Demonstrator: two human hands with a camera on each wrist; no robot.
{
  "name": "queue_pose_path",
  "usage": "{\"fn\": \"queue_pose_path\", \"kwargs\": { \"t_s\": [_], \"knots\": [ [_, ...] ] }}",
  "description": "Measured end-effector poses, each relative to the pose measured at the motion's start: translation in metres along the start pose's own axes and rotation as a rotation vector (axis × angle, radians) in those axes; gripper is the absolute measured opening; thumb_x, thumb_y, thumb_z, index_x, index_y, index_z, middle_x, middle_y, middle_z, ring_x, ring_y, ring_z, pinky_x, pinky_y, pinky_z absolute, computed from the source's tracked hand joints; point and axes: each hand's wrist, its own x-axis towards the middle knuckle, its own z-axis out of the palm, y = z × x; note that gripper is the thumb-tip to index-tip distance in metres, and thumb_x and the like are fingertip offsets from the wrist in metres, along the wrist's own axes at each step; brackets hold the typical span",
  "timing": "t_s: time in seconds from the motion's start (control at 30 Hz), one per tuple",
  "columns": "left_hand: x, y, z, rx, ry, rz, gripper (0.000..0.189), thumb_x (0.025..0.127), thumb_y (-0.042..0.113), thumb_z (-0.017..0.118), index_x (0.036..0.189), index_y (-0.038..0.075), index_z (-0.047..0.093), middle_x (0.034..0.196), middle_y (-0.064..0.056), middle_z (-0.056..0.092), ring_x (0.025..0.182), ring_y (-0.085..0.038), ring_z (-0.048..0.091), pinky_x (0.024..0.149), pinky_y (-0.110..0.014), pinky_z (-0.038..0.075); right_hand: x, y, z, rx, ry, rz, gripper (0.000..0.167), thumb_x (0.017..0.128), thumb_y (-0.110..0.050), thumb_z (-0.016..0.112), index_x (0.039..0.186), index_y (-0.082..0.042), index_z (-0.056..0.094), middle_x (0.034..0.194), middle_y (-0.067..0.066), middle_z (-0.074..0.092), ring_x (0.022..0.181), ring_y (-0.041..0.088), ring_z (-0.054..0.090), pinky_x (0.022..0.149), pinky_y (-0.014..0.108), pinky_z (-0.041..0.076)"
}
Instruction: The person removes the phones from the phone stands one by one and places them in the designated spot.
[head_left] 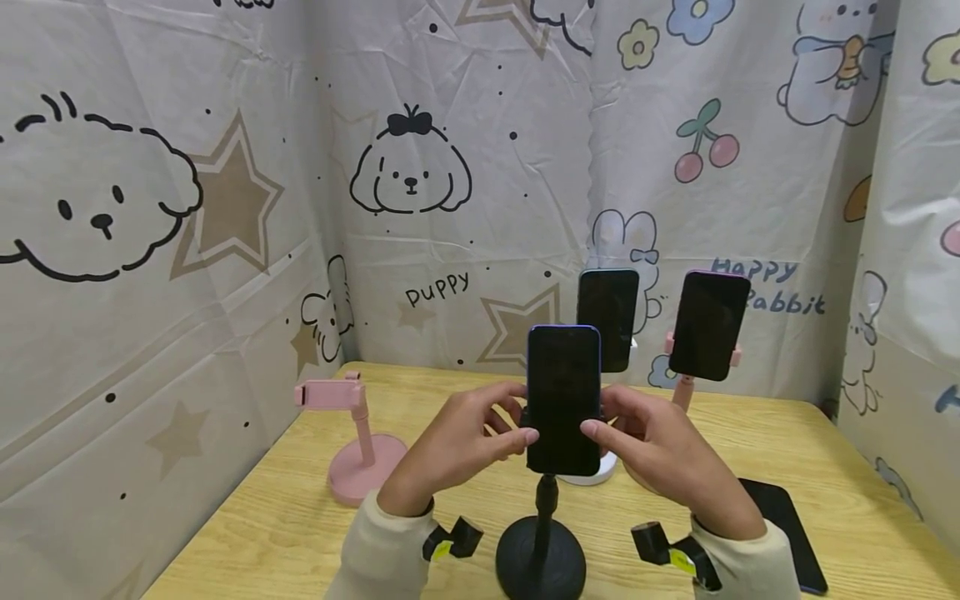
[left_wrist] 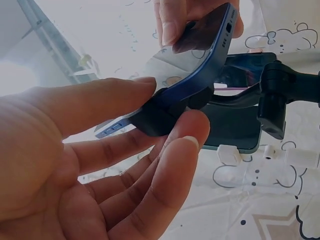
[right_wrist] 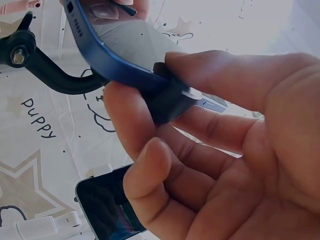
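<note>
A blue-edged smartphone (head_left: 564, 392) with a dark screen stands upright on a black phone stand (head_left: 540, 562), held in the stand's black clamp (left_wrist: 157, 117). My left hand (head_left: 472, 433) pinches the phone and clamp at the left side, thumb at the screen edge and fingers behind. On the opposite side my right hand (head_left: 660, 437) does likewise, its thumb at the clamp's lip (right_wrist: 167, 102) and its fingers curled behind. The stand's bent black arm (right_wrist: 60, 77) meets the clamp at the phone's back.
To the left stands a pink phone stand (head_left: 367, 471) without a phone. Behind, another phone (head_left: 618, 321) is above a white base (head_left: 592, 477), and a third phone (head_left: 710, 325) sits in a pink holder. A dark phone-like slab (head_left: 787, 533) lies at right on the wooden table (head_left: 247, 542).
</note>
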Motion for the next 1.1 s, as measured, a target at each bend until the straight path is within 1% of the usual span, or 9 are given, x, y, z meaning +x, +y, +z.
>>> {"fn": "queue_pose_path", "kwargs": {
  "t_s": [0.1,0.23,0.37,0.5,0.67,0.77,0.87,0.97,1.1],
  "knots": [
    [0.001,-0.005,-0.002,-0.049,-0.015,-0.017,0.039,0.088,0.020,0.073,0.124,0.009,0.062,0.093,-0.004,0.065,0.072,-0.014,0.066,0.063,-0.027,0.057,0.000,0.000,0.000,-0.001,0.000,0.004,0.030,0.092,-0.022,0.067,0.117,-0.006,0.064,0.095,0.002,0.068,0.071,0.014,0.061,0.067,0.025,0.053],
    [0.003,-0.012,-0.005,-0.134,-0.059,-0.037,0.031,0.089,0.022,0.071,0.118,0.010,0.064,0.096,-0.004,0.065,0.075,-0.019,0.068,0.065,-0.031,0.057,0.000,0.002,0.000,-0.008,0.012,0.010,0.029,0.094,-0.023,0.065,0.117,-0.005,0.063,0.095,0.002,0.068,0.074,0.016,0.060,0.069,0.025,0.052],
    [0.005,-0.017,-0.009,-0.208,-0.099,-0.057,0.030,0.090,0.023,0.070,0.116,0.009,0.065,0.099,-0.006,0.067,0.078,-0.021,0.068,0.067,-0.034,0.057,0.001,0.003,0.000,-0.015,0.056,0.011,0.028,0.096,-0.023,0.062,0.117,-0.005,0.063,0.099,0.004,0.067,0.078,0.017,0.059,0.070,0.025,0.053],
    [0.004,-0.017,-0.011,-0.256,-0.110,-0.076,0.029,0.090,0.023,0.069,0.115,0.008,0.065,0.098,-0.007,0.068,0.080,-0.023,0.068,0.069,-0.036,0.057,0.001,0.003,0.002,0.004,0.109,0.029,0.032,0.097,-0.025,0.061,0.120,-0.004,0.061,0.105,0.008,0.067,0.082,0.018,0.061,0.075,0.023,0.053],
    [0.004,-0.016,-0.012,-0.269,-0.100,-0.090,0.027,0.090,0.022,0.070,0.112,0.007,0.065,0.096,-0.007,0.069,0.082,-0.025,0.068,0.070,-0.036,0.057,0.002,0.001,0.003,0.043,0.152,0.086,0.040,0.097,-0.030,0.059,0.126,-0.003,0.058,0.115,0.011,0.065,0.098,0.021,0.062,0.084,0.017,0.048],
    [0.004,-0.017,-0.012,-0.265,-0.093,-0.095,0.028,0.090,0.023,0.070,0.112,0.007,0.065,0.094,-0.007,0.069,0.081,-0.023,0.068,0.070,-0.035,0.057,0.003,0.000,0.005,0.102,0.168,0.108,0.041,0.097,-0.031,0.059,0.128,-0.004,0.057,0.119,0.011,0.063,0.105,0.023,0.060,0.087,0.016,0.046],
    [0.004,-0.017,-0.011,-0.259,-0.086,-0.099,0.028,0.089,0.024,0.071,0.112,0.007,0.066,0.095,-0.006,0.069,0.081,-0.022,0.068,0.070,-0.035,0.057,0.005,-0.001,0.008,0.157,0.188,0.122,0.042,0.097,-0.031,0.060,0.129,-0.004,0.056,0.121,0.011,0.062,0.109,0.023,0.059,0.091,0.017,0.045],
    [0.005,-0.018,-0.011,-0.254,-0.079,-0.102,0.029,0.089,0.025,0.071,0.112,0.008,0.066,0.096,-0.006,0.069,0.082,-0.022,0.068,0.070,-0.035,0.057,0.007,-0.001,0.013,0.227,0.203,0.126,0.042,0.096,-0.028,0.062,0.128,-0.002,0.056,0.119,0.013,0.061,0.108,0.024,0.058,0.093,0.018,0.044],
    [0.005,-0.018,-0.011,-0.244,-0.066,-0.102,0.030,0.088,0.026,0.072,0.111,0.007,0.067,0.096,-0.006,0.069,0.083,-0.022,0.066,0.070,-0.035,0.057,0.011,0.001,0.018,0.349,0.194,0.096,0.038,0.096,-0.020,0.062,0.125,0.003,0.057,0.111,0.017,0.059,0.102,0.025,0.057,0.092,0.019,0.046]
  ]
}}
